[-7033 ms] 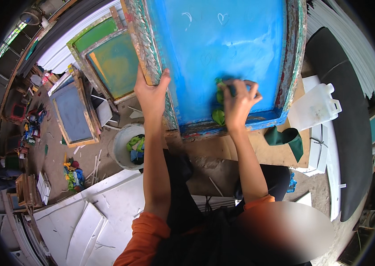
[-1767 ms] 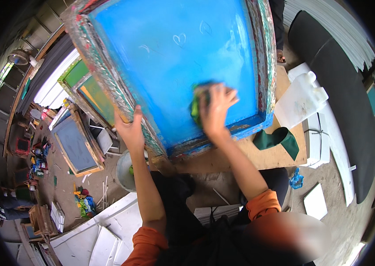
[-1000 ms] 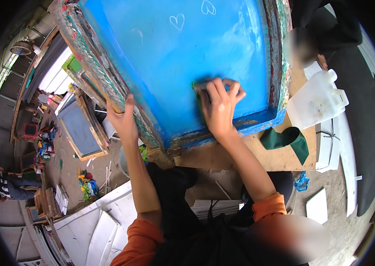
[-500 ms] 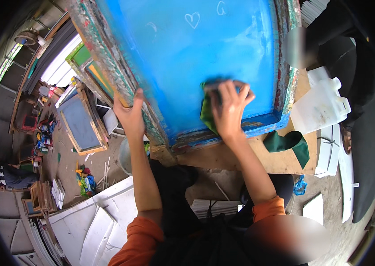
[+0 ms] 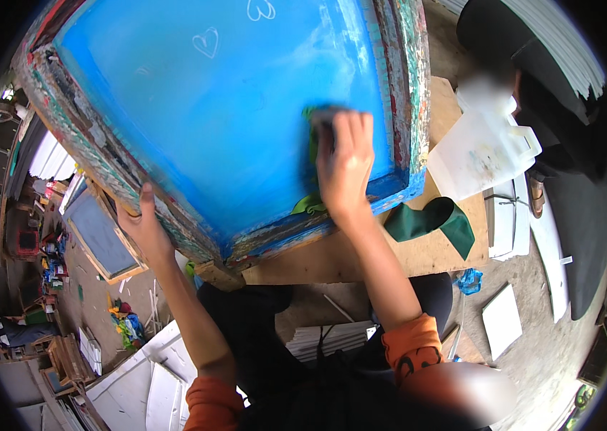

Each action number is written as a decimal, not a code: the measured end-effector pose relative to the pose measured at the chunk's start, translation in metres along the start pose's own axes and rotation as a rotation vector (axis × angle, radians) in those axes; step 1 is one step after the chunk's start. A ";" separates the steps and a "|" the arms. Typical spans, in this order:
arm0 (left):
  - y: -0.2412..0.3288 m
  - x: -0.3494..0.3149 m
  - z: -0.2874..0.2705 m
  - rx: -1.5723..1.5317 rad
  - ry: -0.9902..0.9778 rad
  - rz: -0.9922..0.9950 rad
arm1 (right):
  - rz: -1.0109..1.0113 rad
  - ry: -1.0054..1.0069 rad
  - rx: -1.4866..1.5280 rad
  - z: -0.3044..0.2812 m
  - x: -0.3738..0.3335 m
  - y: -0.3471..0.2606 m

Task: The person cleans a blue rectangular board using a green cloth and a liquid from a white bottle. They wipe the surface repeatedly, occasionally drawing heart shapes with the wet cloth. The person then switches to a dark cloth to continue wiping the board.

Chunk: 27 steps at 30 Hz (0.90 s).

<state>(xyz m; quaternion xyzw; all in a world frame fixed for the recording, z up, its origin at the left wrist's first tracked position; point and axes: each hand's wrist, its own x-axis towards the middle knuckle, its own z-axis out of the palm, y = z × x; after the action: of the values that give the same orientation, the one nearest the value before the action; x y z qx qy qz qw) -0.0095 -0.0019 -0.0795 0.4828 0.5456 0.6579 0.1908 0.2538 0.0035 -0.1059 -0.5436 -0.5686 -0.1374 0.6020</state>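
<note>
A large wooden screen-printing frame [image 5: 113, 169], thick with flaking multicoloured paint, leans tilted before me. Its blue mesh [image 5: 174, 108] bears pale streaks and chalky heart drawings. My left hand [image 5: 149, 233] grips the frame's left rail near the lower corner, thumb on top. Toward the lower right of the mesh, my right hand [image 5: 348, 154] is closed on a green cloth [image 5: 308, 205] pressed to the surface. Part of this cloth hangs below the fingers; a dark patch beside them is blurred. A dark green fabric piece [image 5: 429, 223] lies curled to the right of the frame.
A plywood board [image 5: 303, 273] lies under the frame. On the right stand a translucent plastic jug [image 5: 479, 147] and white panels, with a person in dark clothes beyond. Another framed grey screen [image 5: 108, 223] leans at left. Scraps and a white sheet [image 5: 502, 321] lie on the floor.
The whole scene has shifted left in the picture, and the frame appears more tilted. My right hand with the cloth has moved slightly right across the mesh. The left hand still grips the rail.
</note>
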 end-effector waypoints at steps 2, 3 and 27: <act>0.000 -0.001 0.001 0.017 0.028 -0.011 | 0.025 0.102 0.032 0.006 0.029 0.010; 0.002 -0.001 0.002 0.023 0.037 0.035 | 0.036 0.141 0.050 0.008 0.042 0.012; 0.003 -0.004 -0.001 -0.027 -0.035 0.040 | 0.038 0.182 -0.034 0.007 0.043 0.001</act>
<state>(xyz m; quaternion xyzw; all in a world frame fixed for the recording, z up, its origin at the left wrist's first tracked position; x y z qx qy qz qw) -0.0084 -0.0063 -0.0786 0.5024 0.5235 0.6605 0.1933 0.2647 0.0285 -0.0726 -0.5496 -0.4987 -0.1845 0.6443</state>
